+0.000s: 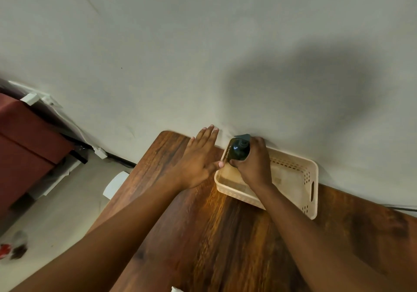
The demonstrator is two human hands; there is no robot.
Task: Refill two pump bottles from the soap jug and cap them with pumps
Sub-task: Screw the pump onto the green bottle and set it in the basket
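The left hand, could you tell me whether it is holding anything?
No, the left hand is spread open and flat beside the basket, while the right hand grips the dark bottle.

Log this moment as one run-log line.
right hand: gripping dark bottle over basket | left hand: open, flat, beside basket | table: wood

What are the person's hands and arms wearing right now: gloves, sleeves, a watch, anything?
Nothing shows. The left hand and right hand are bare, no gloves, no rings or watch visible. Both forearms are bare as far as the frame edge, with no sleeve or band in sight.
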